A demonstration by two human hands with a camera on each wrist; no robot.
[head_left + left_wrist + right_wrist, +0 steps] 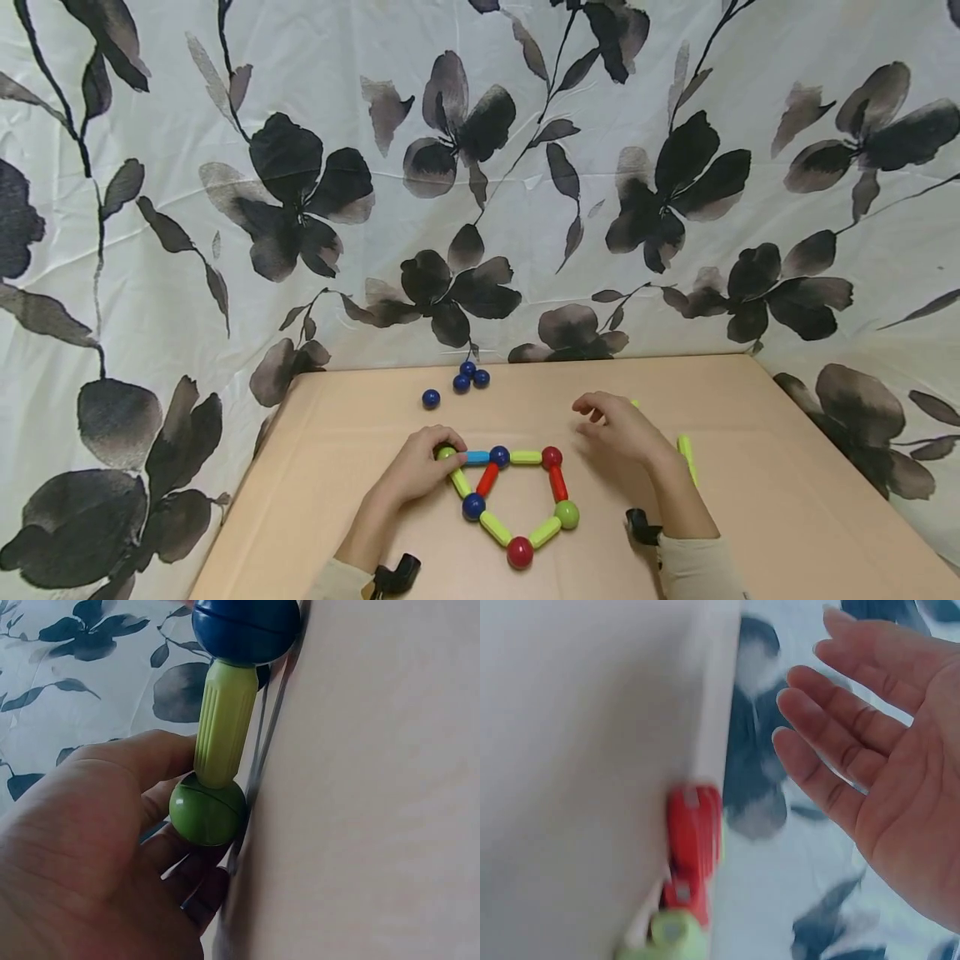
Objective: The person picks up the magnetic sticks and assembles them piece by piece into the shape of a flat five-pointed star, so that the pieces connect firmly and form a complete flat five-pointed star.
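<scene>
On the table lies a linked shape of coloured rods and balls. My left hand (422, 467) grips its upper-left corner, with fingers around a green ball (446, 452). From that corner run a light-blue rod (477, 457) and a yellow-green rod (225, 724), the latter ending at a blue ball (247, 634). A red rod (487, 480) joins two blue balls inside the shape. Red balls, such as the bottom one (520, 552), mark other corners. Above the table, right of the shape, my right hand (621, 427) holds nothing; its fingers are loosely bent and apart in the right wrist view.
Several loose blue balls (461, 383) sit near the table's back edge, one (431, 398) a little apart. A yellow-green rod (687, 458) lies beyond the right forearm, and another tip (635, 403) shows behind the right hand. Floral cloth (540, 233) hangs behind the table (787, 500).
</scene>
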